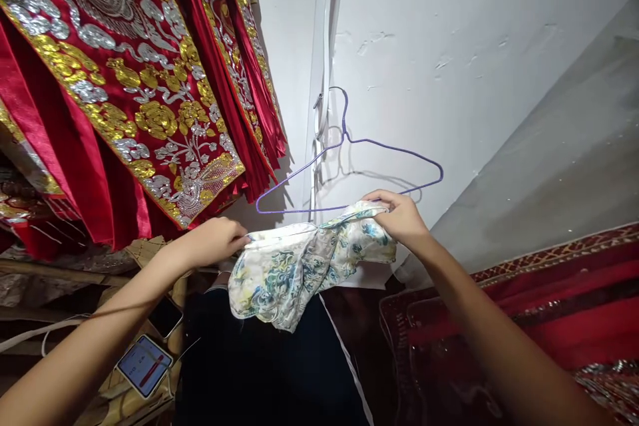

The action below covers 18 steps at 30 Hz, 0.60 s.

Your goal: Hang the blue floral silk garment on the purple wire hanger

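Observation:
A white garment with a blue, green and yellow floral print (284, 273) is stretched between my two hands, its lower part hanging in folds. My left hand (224, 239) pinches the left end of its upper edge. At the other end, my right hand (397, 216) grips the same edge, thumb and fingers closed on the cloth. Just behind and above the garment, a purple wire hanger (414, 154) hangs by its hook in front of the wall. The garment's upper edge overlaps the hanger's bottom bar near my right hand; whether they touch I cannot tell.
Red costumes with gold and silver sequin embroidery (154, 120) hang at the left. A lit phone (144, 366) lies on bamboo slats at the lower left, near a second dark phone (166, 317). A white strap (327, 26) runs down the wall. Red patterned fabric (559, 293) lies at the right.

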Each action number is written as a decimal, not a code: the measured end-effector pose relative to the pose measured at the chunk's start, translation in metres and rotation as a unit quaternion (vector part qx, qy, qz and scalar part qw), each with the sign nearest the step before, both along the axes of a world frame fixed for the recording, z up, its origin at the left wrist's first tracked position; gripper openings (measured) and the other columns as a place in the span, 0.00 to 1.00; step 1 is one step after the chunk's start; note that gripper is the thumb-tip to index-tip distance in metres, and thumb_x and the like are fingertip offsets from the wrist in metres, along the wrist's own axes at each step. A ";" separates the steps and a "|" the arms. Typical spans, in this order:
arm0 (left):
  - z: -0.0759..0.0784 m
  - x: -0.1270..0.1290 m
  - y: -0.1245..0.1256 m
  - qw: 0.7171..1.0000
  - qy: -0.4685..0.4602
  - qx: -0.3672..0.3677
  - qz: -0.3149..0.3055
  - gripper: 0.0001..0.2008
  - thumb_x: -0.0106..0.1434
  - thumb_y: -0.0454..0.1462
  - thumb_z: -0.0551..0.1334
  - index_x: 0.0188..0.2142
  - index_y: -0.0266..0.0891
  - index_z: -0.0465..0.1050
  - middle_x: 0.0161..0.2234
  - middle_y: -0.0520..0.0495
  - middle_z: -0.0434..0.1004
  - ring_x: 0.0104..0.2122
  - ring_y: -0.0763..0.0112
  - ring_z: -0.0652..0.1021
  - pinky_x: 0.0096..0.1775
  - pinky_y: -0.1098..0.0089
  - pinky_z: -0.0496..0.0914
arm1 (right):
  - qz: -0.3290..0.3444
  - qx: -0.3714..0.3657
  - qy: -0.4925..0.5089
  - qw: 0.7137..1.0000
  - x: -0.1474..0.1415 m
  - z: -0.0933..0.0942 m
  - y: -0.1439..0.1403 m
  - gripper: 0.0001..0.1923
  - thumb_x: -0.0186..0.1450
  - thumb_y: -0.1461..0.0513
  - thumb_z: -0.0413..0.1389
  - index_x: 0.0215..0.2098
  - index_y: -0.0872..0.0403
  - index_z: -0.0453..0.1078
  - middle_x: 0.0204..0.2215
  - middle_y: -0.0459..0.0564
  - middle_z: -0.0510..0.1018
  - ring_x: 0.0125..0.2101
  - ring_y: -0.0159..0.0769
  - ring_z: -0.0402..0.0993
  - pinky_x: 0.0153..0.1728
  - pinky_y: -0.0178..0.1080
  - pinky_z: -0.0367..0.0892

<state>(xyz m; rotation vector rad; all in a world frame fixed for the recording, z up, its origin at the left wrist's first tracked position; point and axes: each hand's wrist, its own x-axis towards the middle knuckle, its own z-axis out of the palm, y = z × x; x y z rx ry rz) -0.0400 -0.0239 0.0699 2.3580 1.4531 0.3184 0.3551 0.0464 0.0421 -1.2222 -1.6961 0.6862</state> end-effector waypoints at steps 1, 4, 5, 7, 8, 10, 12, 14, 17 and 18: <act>0.001 -0.003 0.003 1.000 0.018 0.019 0.010 0.15 0.64 0.43 0.59 0.23 0.42 0.72 0.24 0.47 0.75 0.26 0.65 0.73 0.32 0.69 0.62 | -0.001 -0.006 0.004 1.000 0.000 0.001 -0.002 0.15 0.52 0.65 0.55 0.37 0.56 0.79 0.31 0.52 0.83 0.29 0.39 0.77 0.25 0.35 0.66; 0.006 -0.006 0.011 0.991 0.029 0.116 0.058 0.09 0.64 0.39 0.57 0.29 0.43 0.74 0.38 0.42 0.82 0.38 0.57 0.80 0.42 0.65 0.68 | 0.000 -0.015 0.017 1.000 -0.003 0.001 -0.005 0.16 0.52 0.65 0.55 0.37 0.56 0.79 0.29 0.51 0.82 0.27 0.38 0.75 0.24 0.35 0.65; 0.010 -0.006 0.013 0.984 0.027 0.159 0.077 0.09 0.65 0.38 0.55 0.31 0.43 0.74 0.44 0.40 0.81 0.44 0.55 0.80 0.45 0.64 0.69 | 0.002 -0.018 0.020 1.000 -0.004 0.000 -0.006 0.16 0.52 0.65 0.56 0.37 0.57 0.79 0.29 0.51 0.82 0.26 0.37 0.75 0.23 0.35 0.64; 0.019 -0.003 0.017 0.968 0.034 0.224 0.107 0.11 0.67 0.37 0.52 0.36 0.43 0.74 0.50 0.38 0.79 0.49 0.53 0.78 0.48 0.63 0.68 | 0.005 -0.031 0.029 0.999 -0.008 0.001 -0.010 0.15 0.52 0.65 0.57 0.37 0.57 0.79 0.28 0.51 0.81 0.24 0.36 0.73 0.22 0.34 0.62; 0.024 -0.001 0.018 0.962 0.040 0.241 0.121 0.12 0.67 0.37 0.51 0.38 0.42 0.74 0.49 0.38 0.79 0.47 0.53 0.79 0.46 0.63 0.69 | 0.009 -0.042 0.034 0.998 -0.010 0.001 -0.013 0.15 0.52 0.64 0.57 0.37 0.57 0.79 0.27 0.50 0.81 0.23 0.35 0.73 0.21 0.34 0.61; 0.033 0.005 0.019 0.952 0.043 0.269 0.143 0.14 0.68 0.37 0.51 0.43 0.42 0.75 0.44 0.38 0.80 0.41 0.55 0.80 0.41 0.65 0.68 | 0.022 -0.065 0.049 0.996 -0.016 0.004 -0.019 0.14 0.52 0.63 0.58 0.37 0.57 0.78 0.25 0.49 0.80 0.21 0.33 0.71 0.20 0.33 0.60; 0.040 0.010 0.017 0.943 0.028 0.288 0.164 0.15 0.68 0.38 0.51 0.47 0.42 0.75 0.38 0.41 0.80 0.37 0.58 0.79 0.37 0.67 0.67 | 0.035 -0.074 0.064 0.995 -0.022 0.009 -0.026 0.15 0.52 0.63 0.60 0.38 0.57 0.78 0.24 0.49 0.80 0.21 0.33 0.70 0.21 0.33 0.59; 0.042 0.012 0.014 0.939 -0.004 0.287 0.190 0.15 0.68 0.38 0.53 0.48 0.42 0.75 0.32 0.45 0.80 0.32 0.61 0.78 0.34 0.69 0.65 | 0.035 -0.072 0.071 0.994 -0.025 0.014 -0.030 0.14 0.53 0.62 0.60 0.38 0.57 0.78 0.24 0.49 0.80 0.22 0.33 0.70 0.22 0.33 0.60; 0.036 0.009 0.005 0.941 -0.102 0.247 0.208 0.13 0.69 0.39 0.53 0.44 0.42 0.76 0.25 0.50 0.75 0.26 0.66 0.75 0.31 0.71 0.64 | 0.015 -0.060 0.053 0.997 -0.024 0.016 -0.031 0.14 0.53 0.62 0.59 0.37 0.57 0.78 0.25 0.48 0.80 0.22 0.32 0.69 0.22 0.33 0.58; 0.032 0.007 0.003 0.939 -0.150 0.232 0.205 0.13 0.70 0.40 0.53 0.41 0.42 0.75 0.24 0.50 0.75 0.26 0.67 0.75 0.31 0.71 0.65 | 0.009 -0.055 0.044 0.997 -0.023 0.015 -0.030 0.14 0.54 0.62 0.59 0.37 0.57 0.78 0.26 0.48 0.80 0.22 0.32 0.69 0.22 0.33 0.58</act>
